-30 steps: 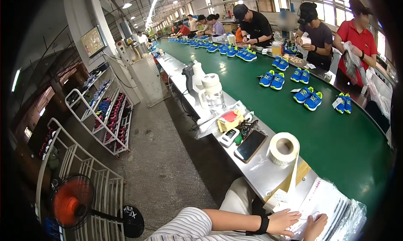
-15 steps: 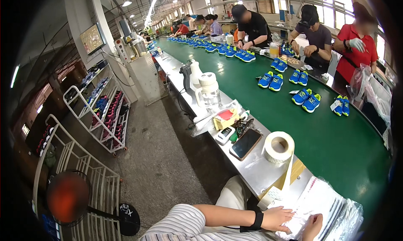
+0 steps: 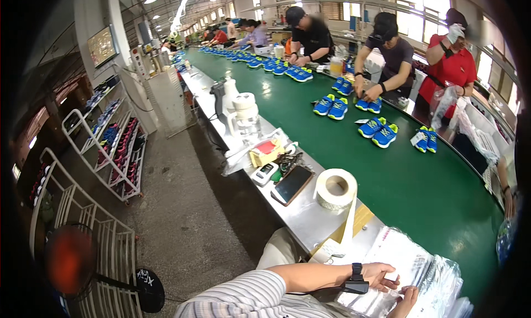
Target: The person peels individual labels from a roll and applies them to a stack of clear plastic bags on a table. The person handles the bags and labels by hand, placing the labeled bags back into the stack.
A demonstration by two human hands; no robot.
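Plastic bags are lying beneath the fingers, looking light, slippery, best lifted by an edge; the left hand is pinching a small white label, the right hand resting close beside, its grip unclear

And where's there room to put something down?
The green belt is bare between blue shoes and paper roll; so is some metal ledge between phone and brown strip. Crowded: clear bags by left hand and right hand, things around yellow box.
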